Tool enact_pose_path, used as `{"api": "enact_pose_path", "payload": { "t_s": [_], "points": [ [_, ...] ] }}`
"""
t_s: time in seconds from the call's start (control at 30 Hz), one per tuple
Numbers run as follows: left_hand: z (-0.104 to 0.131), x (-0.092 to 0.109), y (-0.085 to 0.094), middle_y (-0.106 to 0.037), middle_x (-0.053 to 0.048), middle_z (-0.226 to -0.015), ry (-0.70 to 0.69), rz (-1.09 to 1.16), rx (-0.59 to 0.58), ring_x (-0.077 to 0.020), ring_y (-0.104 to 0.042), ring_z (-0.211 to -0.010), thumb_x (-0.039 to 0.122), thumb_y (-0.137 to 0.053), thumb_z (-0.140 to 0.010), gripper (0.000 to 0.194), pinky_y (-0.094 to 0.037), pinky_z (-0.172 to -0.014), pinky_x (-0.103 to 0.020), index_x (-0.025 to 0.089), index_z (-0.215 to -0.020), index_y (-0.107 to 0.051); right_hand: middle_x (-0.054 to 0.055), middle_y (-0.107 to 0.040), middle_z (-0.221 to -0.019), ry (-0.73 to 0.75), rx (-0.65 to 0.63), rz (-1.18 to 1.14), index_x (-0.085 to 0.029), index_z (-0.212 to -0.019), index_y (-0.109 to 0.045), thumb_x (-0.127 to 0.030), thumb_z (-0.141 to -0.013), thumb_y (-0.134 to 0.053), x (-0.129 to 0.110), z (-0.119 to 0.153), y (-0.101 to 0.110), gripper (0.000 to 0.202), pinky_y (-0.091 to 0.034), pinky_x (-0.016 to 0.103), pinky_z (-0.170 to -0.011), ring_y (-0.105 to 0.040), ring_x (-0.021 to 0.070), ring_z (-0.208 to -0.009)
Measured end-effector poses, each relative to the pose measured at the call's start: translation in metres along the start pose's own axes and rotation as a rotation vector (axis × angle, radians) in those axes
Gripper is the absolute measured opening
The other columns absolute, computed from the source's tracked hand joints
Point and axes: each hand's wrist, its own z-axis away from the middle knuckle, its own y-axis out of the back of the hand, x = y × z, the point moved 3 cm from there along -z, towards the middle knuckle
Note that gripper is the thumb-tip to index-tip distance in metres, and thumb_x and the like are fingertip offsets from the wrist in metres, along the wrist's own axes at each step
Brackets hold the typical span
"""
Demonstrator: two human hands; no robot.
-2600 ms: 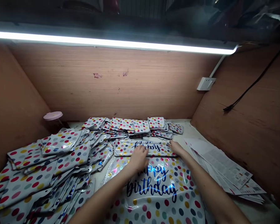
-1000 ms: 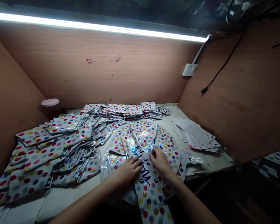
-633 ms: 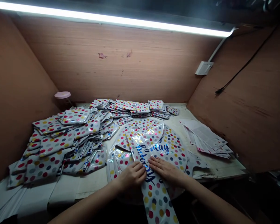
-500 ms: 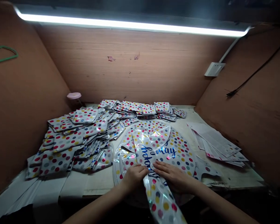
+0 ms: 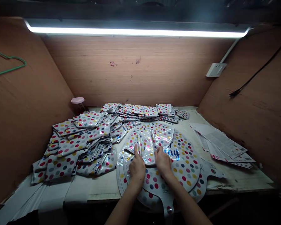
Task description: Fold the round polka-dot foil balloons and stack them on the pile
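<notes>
**Folded foil (image 5: 147,145) is lying near the front edge of the counter (image 5: 103,187)**

It is resting on a stack of dotted round foils (image 5: 188,168), whose near rim and narrow tail (image 5: 168,203) are overhanging that edge. The left hand (image 5: 137,165) is pointing one finger along the left fold; the right hand (image 5: 163,161) is bunching its fingers at the right; whether either is clamping, I cannot tell. Pale surface is showing toward papers (image 5: 222,143) near the right edge; a packet pile (image 5: 72,143) is crowding the left.
</notes>
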Motion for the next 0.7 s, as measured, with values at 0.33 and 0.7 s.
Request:
{"api": "enact_pose_path", "payload": {
  "t_s": [0.33,0.7],
  "points": [
    [-0.004,-0.006,-0.015,-0.031,-0.011,-0.151,-0.421,-0.135,0.013,-0.0279,-0.017,-0.143,0.014,-0.037,-0.090,0.051,-0.019,-0.115,-0.052,0.013,-0.141,-0.041,0.011,-0.036,-0.149,0.858,0.087,0.236,-0.020,-0.129,-0.052,-0.013,-0.078,-0.054,0.030,0.042,0.025,0.052,-0.035,0.057,-0.105,-0.036,0.0372,-0.132],
    [0.022,-0.044,0.005,-0.034,-0.010,-0.150,-0.856,-0.118,-0.061,-0.0250,-0.029,-0.139,0.044,-0.040,-0.095,0.056,-0.009,-0.116,-0.054,0.019,-0.145,-0.032,0.018,-0.060,-0.126,1.224,0.290,0.320,-0.007,-0.118,-0.061,-0.006,-0.090,-0.042,0.036,0.072,0.017,0.033,-0.050,0.046,-0.097,-0.053,0.0294,-0.121]
  ]
}}
